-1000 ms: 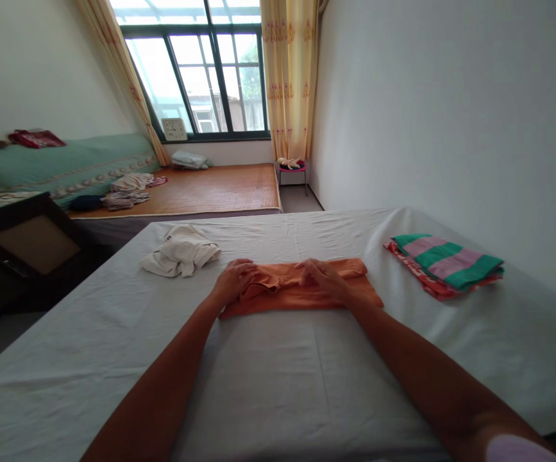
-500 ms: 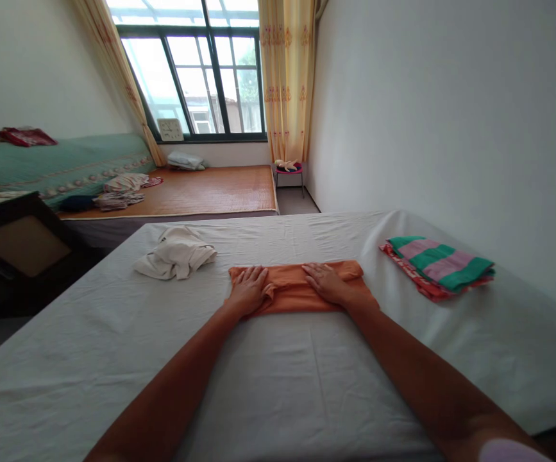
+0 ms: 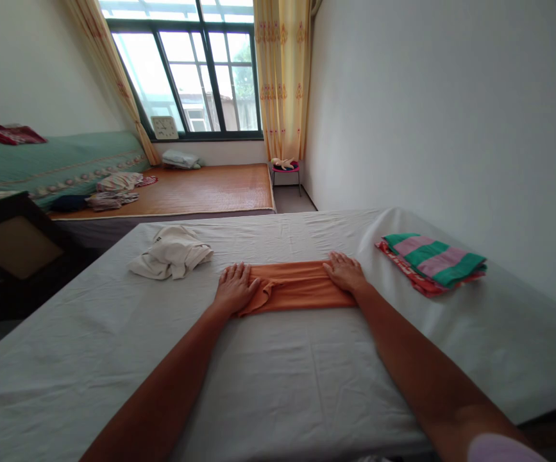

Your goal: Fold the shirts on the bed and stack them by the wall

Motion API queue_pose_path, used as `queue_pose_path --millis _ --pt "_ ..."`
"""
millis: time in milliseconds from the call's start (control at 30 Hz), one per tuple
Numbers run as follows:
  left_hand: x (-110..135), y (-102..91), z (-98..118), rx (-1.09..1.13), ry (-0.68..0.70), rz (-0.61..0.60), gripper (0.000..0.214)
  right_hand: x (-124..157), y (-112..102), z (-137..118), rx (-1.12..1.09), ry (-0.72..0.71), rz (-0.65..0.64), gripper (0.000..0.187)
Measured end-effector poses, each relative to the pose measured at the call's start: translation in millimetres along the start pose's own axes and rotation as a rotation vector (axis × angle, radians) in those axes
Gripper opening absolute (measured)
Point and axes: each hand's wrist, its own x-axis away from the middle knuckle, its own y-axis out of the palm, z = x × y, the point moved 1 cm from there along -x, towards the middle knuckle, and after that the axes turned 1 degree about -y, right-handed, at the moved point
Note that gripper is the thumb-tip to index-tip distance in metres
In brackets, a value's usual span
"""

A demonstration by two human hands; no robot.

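Observation:
An orange garment point(image 3: 299, 285), folded into a long flat strip, lies across the white sheet in front of me. My left hand point(image 3: 235, 287) rests flat on its left end, where a small flap of cloth is bunched beside the thumb. On the right end lies my right hand point(image 3: 345, 273), palm down with the fingers stretched out. Neither hand grips the cloth. To the left is a crumpled cream-white garment point(image 3: 174, 253). Folded green-and-pink striped cloth point(image 3: 436, 258) sits on a red patterned piece point(image 3: 415, 276) to the right.
The white sheet point(image 3: 278, 378) covers the surface under the clothes, with a wall point(image 3: 426, 115) along the right. Beyond it stands a bed with a brown mat point(image 3: 210, 189) holding several clothes. A small stool point(image 3: 286, 168) is by the curtain, and a dark cabinet point(image 3: 15, 244) at left.
My hands have moved apart toward the two ends of the orange garment. Its upper layer now looks flatter and smoother on the right. The view has shifted slightly.

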Motion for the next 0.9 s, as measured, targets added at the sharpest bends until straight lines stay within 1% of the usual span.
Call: queue_pose_path --millis 100,167,233,300,333,400,467,500,567,633,767,900 --pt "0.5 -3.9 -7.2 0.009 -0.080 -0.016 0.061 0.9 -4.2 8.3 0.011 0.083 0.037 0.056" --pt "2.8 -7.8 -5.1 -0.017 -0.088 0.021 0.060 2.2 -7.8 8.6 0.048 0.077 0.100 0.055" --pt "6.4 -11.3 3.8 -0.054 -0.018 0.105 0.056 4.5 -10.2 -0.6 0.089 -0.029 0.174 0.055" --pt "10.3 -12.0 17.0 -0.070 0.107 0.162 0.050 8.5 -9.5 -20.0 0.097 -0.214 0.194 0.055" --pt "11.9 -11.0 23.6 -0.066 0.167 0.157 0.048 11.4 -7.8 -32.2 0.084 -0.315 0.171 0.055" --pt "14.0 -7.1 34.2 -0.047 0.240 0.098 0.048 17.8 -2.9 -56.5 0.044 -0.470 0.087 0.055" --pt "14.6 -3.0 38.6 -0.030 0.260 0.038 0.050 23.1 1.7 -73.4 0.008 -0.533 0.012 0.058" --pt "14.4 -1.5 38.5 -0.026 0.257 0.022 0.050 24.6 3.1 -77.4 -0.005 -0.537 -0.014 0.060" --pt "13.5 0.0 34.8 -0.025 0.241 0.010 0.051 25.0 3.9 -76.2 -0.017 -0.512 -0.047 0.061" --pt "12.6 -0.3 29.0 -0.031 0.221 0.006 0.052 22.7 2.6 -66.3 -0.010 -0.473 -0.065 0.060" --pt "11.6 -3.1 20.0 -0.049 0.177 0.003 0.055 15.3 -0.9 -42.3 0.043 -0.344 -0.052 0.058" --pt "11.4 -7.0 16.0 -0.068 0.131 -0.008 0.055 11.4 -2.6 -27.6 0.099 -0.228 -0.038 0.057"
